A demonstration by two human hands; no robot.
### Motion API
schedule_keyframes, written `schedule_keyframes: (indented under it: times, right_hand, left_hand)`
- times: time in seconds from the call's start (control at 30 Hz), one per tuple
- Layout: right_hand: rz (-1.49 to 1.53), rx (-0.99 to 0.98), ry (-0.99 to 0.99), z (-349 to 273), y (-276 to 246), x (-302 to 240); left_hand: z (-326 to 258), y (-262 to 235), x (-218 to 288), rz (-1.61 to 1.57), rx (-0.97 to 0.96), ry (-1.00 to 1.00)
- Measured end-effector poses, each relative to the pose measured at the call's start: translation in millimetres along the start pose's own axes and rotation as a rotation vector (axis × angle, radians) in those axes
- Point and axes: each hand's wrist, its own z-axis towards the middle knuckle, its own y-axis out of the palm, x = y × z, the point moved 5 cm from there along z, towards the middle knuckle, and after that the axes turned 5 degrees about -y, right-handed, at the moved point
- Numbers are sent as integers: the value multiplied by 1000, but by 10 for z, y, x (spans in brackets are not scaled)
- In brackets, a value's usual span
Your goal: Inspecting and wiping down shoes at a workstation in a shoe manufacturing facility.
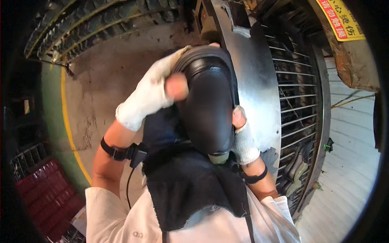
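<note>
Seen from above, a person in a white shirt and dark apron (190,190) holds a black, rounded rubber-like part (208,105), shaped somewhat like a shoe sole or moulded pad, at the centre of the view. The left hand (152,95), in a white cloth glove with bare fingertips, grips the part's upper left edge at about 10 o'clock; its fingers (177,86) are curled and clamped on the rim. The right hand (242,135), also gloved, supports the lower right edge at about 4 o'clock, thumb pressed against the side, fingers closed on the part. Both wrists carry black straps, and a small device with a cable (137,154) hangs from the left one.

Behind the part, from 12 to 4 o'clock, stands a curved shiny metal panel (259,81) and a wire grille (298,101). A bare concrete floor (105,73) with a yellow line lies at 9 o'clock, and a red crate (46,194) sits at 8 o'clock.

Judging by the pose, the part is fully in hand, lifted clear of the machine, and being turned or looked over; it has not yet been set down anywhere.
</note>
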Motion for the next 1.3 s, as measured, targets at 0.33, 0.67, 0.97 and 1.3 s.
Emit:
schedule_keyframes:
  times: [0.33,0.67,0.97,1.3]
  right_hand:
    - [-555,-31,-118,110,319,-263]
    - [-818,-230,-685,66,252,-248]
    - [-982,-145,-582,81,-145,-604]
    - [-870,-282,-699,263,247,-1456]
  left_hand:
    - [-368,-420,-98,-132,274,135]
    - [-583,-1032,-1252,-415,149,-226]
    - [-32,-231,-451,-116,225,-36]
    - [241,501,37,465,-65,-65]
